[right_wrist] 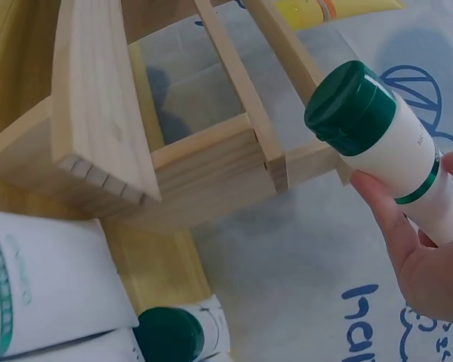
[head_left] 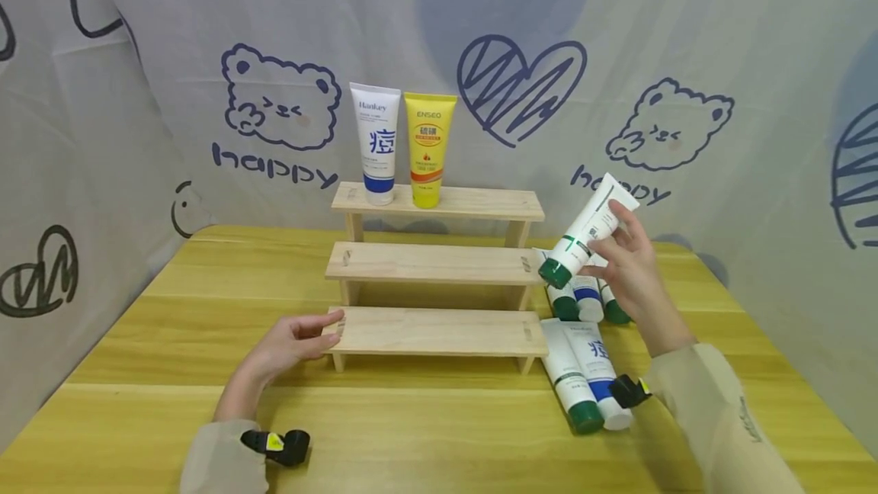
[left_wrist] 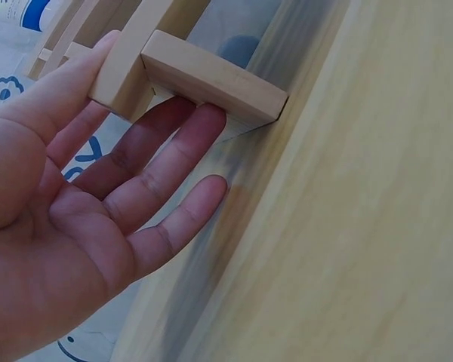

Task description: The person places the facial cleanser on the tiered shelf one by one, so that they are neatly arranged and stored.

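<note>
My right hand grips a white squeeze tube with a green cap, tilted cap-down beside the right end of a three-step wooden display stand. In the right wrist view the tube's green cap points toward the stand. My left hand holds the left end of the lowest step; its fingertips are by the step's leg in the left wrist view. On the top step a white tube with a blue band and a yellow tube stand upright on their caps, side by side.
Right of the stand, several tubes lie on the wooden table. A green-capped tube and a blue-banded tube lie nearer the front; others lie behind, partly covered by the right hand. A printed cloth hangs behind.
</note>
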`<state>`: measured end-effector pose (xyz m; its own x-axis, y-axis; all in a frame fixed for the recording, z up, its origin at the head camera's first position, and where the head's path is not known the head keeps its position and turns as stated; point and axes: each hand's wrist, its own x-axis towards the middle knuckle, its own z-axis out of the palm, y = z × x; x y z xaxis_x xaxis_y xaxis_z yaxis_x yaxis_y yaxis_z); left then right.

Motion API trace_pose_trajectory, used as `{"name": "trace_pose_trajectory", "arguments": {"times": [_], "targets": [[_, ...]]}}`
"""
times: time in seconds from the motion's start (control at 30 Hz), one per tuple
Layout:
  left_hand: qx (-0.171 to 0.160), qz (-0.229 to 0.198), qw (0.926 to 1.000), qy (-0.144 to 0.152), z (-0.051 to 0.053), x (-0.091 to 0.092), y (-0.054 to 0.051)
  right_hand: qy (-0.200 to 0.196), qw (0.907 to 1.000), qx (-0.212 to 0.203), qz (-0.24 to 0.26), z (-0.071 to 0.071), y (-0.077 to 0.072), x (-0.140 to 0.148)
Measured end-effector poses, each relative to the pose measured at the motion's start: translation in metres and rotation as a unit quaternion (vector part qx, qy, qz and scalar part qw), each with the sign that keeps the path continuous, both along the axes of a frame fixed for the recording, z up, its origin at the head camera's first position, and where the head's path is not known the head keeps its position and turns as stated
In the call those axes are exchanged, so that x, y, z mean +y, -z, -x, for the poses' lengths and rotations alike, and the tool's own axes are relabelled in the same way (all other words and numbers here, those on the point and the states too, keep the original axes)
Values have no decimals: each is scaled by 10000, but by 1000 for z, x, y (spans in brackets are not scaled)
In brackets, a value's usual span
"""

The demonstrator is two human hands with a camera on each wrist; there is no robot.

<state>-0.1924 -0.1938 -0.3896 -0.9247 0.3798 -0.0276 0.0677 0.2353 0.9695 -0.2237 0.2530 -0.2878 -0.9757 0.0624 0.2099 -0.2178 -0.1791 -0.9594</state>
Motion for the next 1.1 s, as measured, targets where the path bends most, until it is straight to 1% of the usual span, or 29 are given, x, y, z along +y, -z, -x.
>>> {"name": "trace_pose_trajectory", "arguments": {"times": [0.17, 0.5, 0.6, 0.67, 0.87, 1.1], "targets": [[-43, 24, 10000, -23, -1, -1, 0, 153, 9993, 290, 165, 8, -5, -12], [-104, 61, 9999, -66, -1, 0, 0, 484, 9972, 447, 355, 24, -12, -33], [-81, 58, 9999, -51, -1, 0, 1, 692, 9957, 530, 307, 30, -15, -39], [-62, 50, 10000, -39, -1, 0, 1, 780, 9943, 688, 229, 34, -17, -43], [-43, 0, 10000, -4, -2, -1, 1, 791, 9913, 1032, 227, 43, -25, -56], [18, -22, 10000, 21, 0, -1, 1, 1003, 9894, 1029, 215, 52, -36, -66]]}}
